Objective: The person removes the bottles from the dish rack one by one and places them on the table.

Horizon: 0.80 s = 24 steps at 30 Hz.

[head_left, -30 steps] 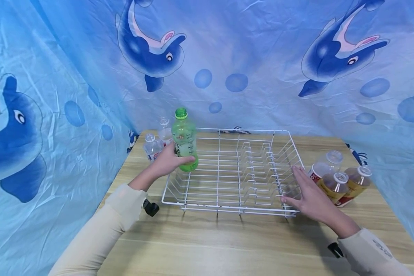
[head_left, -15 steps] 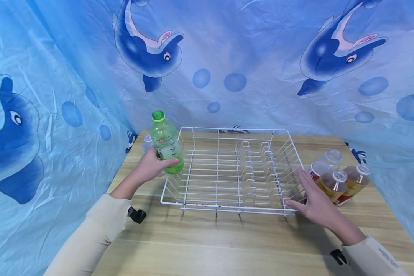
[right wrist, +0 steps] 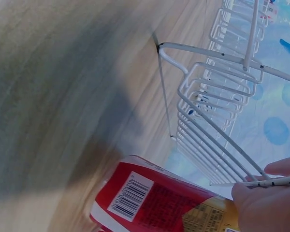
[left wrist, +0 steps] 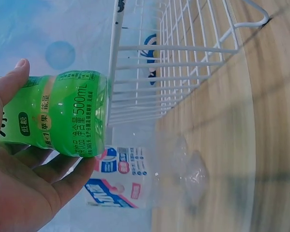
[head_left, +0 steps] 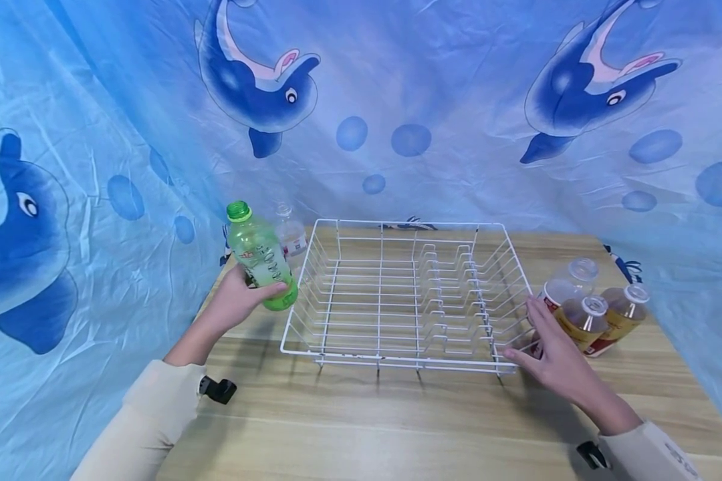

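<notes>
My left hand [head_left: 231, 300] grips a green plastic drink bottle [head_left: 261, 260], its thumb across the front. The bottle leans with its green top to the left, beside the left side of a white wire dish rack [head_left: 379, 361]. In the left wrist view, fingers wrap under the green bottle [left wrist: 70, 113], near a clear bottle with a white, blue and pink label [left wrist: 116, 188]. My right hand [head_left: 556, 354] holds the rack's right rim. In the right wrist view, the rim of the rack [right wrist: 275, 181] passes between its thumb and fingers, close to a red and yellow label [right wrist: 159, 203].
Behind the green bottle stands a clear bottle [head_left: 291, 234]. Right of the rack stand a clear bottle with a red label [head_left: 568, 287] and two yellow-labelled bottles [head_left: 583, 324]. A wooden table [head_left: 367, 421] carries everything; a blue dolphin-print curtain [head_left: 445, 180] encloses its back and sides.
My left hand has carried the green bottle leftward from over the rack's left side to beside the rack, tilting it left. My right hand has shifted slightly right along the rack's rim.
</notes>
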### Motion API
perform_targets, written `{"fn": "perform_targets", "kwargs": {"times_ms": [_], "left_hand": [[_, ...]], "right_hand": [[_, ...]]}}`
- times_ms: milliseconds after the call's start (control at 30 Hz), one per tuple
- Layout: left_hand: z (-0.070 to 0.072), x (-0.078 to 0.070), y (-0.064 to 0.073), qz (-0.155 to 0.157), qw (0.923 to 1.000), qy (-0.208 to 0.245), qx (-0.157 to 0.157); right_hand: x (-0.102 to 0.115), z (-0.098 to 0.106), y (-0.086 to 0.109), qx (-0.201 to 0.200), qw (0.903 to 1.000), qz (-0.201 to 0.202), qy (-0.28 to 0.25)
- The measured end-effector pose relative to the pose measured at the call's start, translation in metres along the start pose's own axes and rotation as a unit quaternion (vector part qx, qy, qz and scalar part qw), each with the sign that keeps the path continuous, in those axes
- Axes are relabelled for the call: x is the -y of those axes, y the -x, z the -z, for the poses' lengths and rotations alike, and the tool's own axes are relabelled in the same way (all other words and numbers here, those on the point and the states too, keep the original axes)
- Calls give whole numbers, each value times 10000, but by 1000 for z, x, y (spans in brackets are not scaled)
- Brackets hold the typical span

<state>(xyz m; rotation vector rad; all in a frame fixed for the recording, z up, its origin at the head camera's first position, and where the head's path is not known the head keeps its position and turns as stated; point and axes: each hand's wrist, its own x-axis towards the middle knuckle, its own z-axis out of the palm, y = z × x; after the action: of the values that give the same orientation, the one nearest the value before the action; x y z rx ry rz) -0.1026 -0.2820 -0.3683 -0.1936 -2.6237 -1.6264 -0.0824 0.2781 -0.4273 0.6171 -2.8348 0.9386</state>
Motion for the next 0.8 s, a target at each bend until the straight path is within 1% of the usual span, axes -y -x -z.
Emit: {"fn": "perform_targets", "kwargs": {"times_ms": [167, 333, 433, 533, 633, 800], "left_hand": [[5, 6, 9, 24, 9999, -43, -103], [6, 18, 16, 180, 9997, -117, -121], [4, 29, 19, 277, 9991, -289, -163], [0, 43, 20, 292, 9986, -389, -230], [-4, 54, 21, 346, 9985, -326, -255], [-11, 66, 22, 514, 9980, -276, -252]], "right_hand": [[0, -2, 1, -87, 9998, -89, -123], [-2, -3, 2, -191, 9996, -163, -107], [-3, -3, 2, -212, 9996, -176, -106], [-3, -3, 2, -213, 9995, -187, -116], [-3, -4, 3, -223, 9995, -189, -140], [-4, -7, 3, -243, 9993, -197, -183]]}}
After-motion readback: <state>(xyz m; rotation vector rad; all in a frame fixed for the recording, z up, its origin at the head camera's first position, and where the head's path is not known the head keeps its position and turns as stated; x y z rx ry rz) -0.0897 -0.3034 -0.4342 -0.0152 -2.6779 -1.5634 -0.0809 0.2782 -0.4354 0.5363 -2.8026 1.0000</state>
